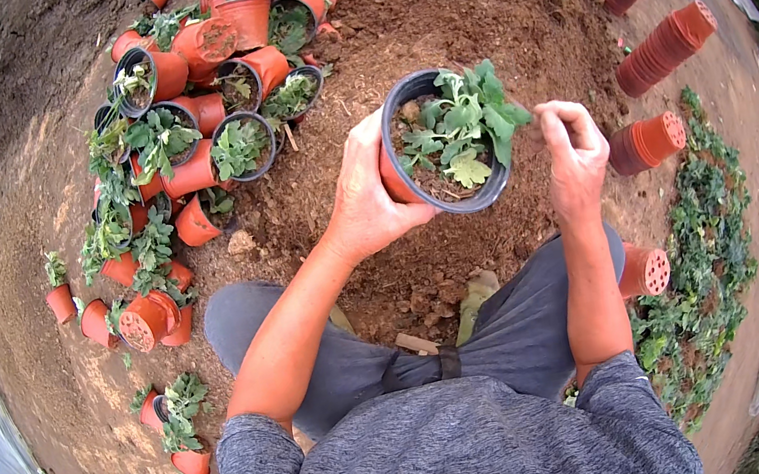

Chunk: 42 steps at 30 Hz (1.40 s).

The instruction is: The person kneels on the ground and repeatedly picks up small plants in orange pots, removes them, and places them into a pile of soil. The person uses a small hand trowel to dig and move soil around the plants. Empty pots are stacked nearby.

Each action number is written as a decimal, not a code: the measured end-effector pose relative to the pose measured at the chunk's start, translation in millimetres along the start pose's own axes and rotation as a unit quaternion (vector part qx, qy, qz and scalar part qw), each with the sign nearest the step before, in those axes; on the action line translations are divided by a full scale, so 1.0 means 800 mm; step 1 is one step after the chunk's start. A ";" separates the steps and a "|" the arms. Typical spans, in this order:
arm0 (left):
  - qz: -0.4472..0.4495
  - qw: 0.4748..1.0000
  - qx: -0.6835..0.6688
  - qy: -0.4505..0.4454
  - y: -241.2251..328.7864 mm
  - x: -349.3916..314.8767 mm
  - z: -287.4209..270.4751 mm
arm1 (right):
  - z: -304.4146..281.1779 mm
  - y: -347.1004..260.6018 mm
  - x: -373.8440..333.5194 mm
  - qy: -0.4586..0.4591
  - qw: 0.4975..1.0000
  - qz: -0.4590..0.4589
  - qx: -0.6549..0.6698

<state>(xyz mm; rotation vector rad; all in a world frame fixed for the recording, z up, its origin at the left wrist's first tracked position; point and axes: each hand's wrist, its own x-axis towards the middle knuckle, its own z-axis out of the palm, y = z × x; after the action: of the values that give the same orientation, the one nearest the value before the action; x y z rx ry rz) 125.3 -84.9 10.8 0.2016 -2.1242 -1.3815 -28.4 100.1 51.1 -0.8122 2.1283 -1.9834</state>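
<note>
A plant with lobed green leaves sits in a red pot with a dark rim, held above the soil in front of the person's knees, the left hand wrapped firmly around its left side. The right hand is half curled just beside the leaves, and whether its fingertips pinch anything cannot be told. Farther out, tumbled planted pots lie to the left, while nested stacks and leafy greenery line the right.
</note>
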 end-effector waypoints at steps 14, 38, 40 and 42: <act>0.035 0.988 0.147 -0.005 0.001 -0.004 0.009 | -0.106 -0.023 -0.004 -0.101 0.994 -0.030 0.039; -0.209 0.908 -0.364 -0.005 0.008 -0.008 0.030 | 0.063 0.040 -0.048 -0.103 0.929 0.198 0.294; -0.215 0.904 -0.369 0.004 0.010 -0.006 0.030 | 0.067 0.042 -0.041 -0.104 0.918 0.209 0.321; -0.198 0.908 -0.371 0.002 0.016 -0.004 0.030 | 0.074 0.042 -0.043 -0.081 0.906 0.209 0.358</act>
<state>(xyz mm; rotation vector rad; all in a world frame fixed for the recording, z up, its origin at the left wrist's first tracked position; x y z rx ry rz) 117.2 -59.4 13.7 0.3310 -1.4481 -2.3134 16.9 63.1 1.8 -0.3321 1.1790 -2.1071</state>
